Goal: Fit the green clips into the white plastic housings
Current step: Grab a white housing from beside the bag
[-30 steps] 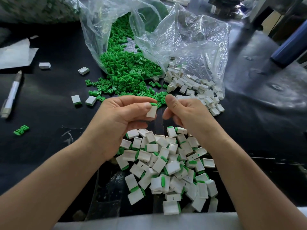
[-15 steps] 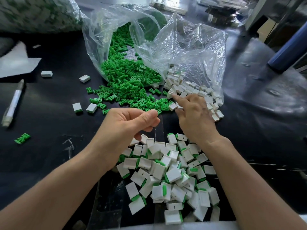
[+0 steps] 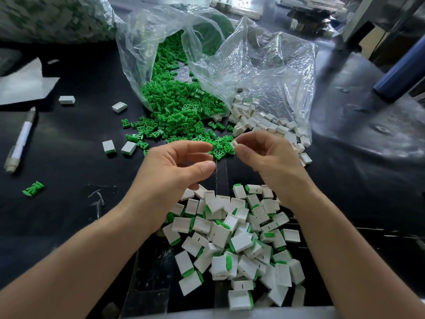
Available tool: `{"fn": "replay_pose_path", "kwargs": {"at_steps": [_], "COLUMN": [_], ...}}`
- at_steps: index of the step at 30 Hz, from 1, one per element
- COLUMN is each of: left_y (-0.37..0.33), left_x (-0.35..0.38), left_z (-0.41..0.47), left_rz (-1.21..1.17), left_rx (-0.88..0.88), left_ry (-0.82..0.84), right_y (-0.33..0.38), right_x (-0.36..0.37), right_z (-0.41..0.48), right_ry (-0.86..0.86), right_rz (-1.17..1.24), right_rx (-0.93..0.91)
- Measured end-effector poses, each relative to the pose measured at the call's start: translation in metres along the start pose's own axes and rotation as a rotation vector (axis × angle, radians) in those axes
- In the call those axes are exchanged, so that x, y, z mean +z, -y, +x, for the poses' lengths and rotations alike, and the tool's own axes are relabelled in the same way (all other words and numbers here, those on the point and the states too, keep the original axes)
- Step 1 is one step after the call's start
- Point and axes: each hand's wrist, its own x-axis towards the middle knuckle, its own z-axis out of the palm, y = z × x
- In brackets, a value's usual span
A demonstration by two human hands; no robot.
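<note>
White housing (image 3: 234, 144), R hand (image 3: 272, 163), axis unclear

New white housing (image 3: 234, 143) in right hand (image 3: 271, 162)

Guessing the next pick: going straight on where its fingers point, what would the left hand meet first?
Likely the green clips at the spill's near edge, just past the left hand; the right hand, pinching a white housing, lies close beyond, depth unclear.
</note>
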Motion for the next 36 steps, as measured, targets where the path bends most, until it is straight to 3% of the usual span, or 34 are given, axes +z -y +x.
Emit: {"fn": "replay_pose_path", "kwargs": {"at_steps": [3, 6, 13, 15, 19, 22, 28, 36], "left_y": [0.0, -0.003, -0.001, 0.0, 0.0, 0.0, -0.001, -0.001], "left_x": [0.001, 0.001, 0.0, 0.001, 0.002, 0.001, 0.001, 0.004], "left_z": [-0.001, -0.002, -0.001, 0.0, 0.0, -0.001, 0.0, -0.001], "left_rz": [0.043, -0.006, -0.018, -0.05, -0.074, -0.056, -0.051, -0.038], "left_rx": [0.03, 0.044, 0.058, 0.035, 0.019, 0.032, 0.039, 0.025], "left_ry": [0.031, 0.065, 0.033, 0.004, -0.019, 0.007, 0.012, 0.008], "right_y": [0.011, 0.014, 0.015, 0.011, -0.005, -0.014, -0.023, -0.02], "right_x": [0.006, 0.008, 0.012, 0.009, 0.004, 0.007, 0.014, 0.012], "right_z": [-0.009, -0.011, -0.011, -0.008, 0.001, 0.008, 0.015, 0.014], "right_ry": [0.176, 0.283, 0.25, 0.16, -0.151, -0.151, -0.084, -0.127], "right_rz": [0.236, 0.3, 0.375, 0.205, -0.394, -0.611, -0.773, -0.72], "right_rx": [0.094, 0.125, 0.186, 0.161, -0.006, -0.05, -0.089, -0.124]}}
